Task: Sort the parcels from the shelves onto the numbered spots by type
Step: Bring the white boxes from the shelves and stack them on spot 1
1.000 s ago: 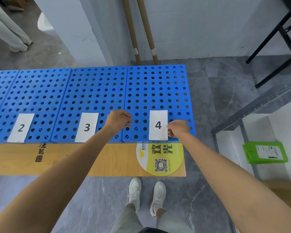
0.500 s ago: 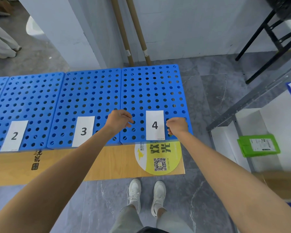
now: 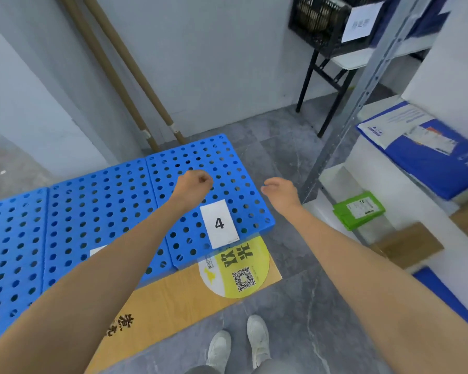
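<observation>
The left hand [image 3: 193,184] is hovering over the blue panel [image 3: 97,211], at 11 o'clock from the card marked 4 [image 3: 219,224]. Its fingers are curling into a fist with nothing inside. The right hand [image 3: 280,193] is hanging past the panel's right edge, at 2 o'clock from that card, with its fingers relaxing apart and holding nothing. The green parcel [image 3: 358,210] is lying flat on a low shelf [image 3: 335,179], at 3 o'clock from the right hand and apart from it. A blue parcel [image 3: 427,149] is lying on the shelf above, at 1 o'clock. A brown box [image 3: 408,247] is sitting at 5 o'clock from the green parcel. A cardboard sheet [image 3: 173,298] is lying along the panel's near edge.
</observation>
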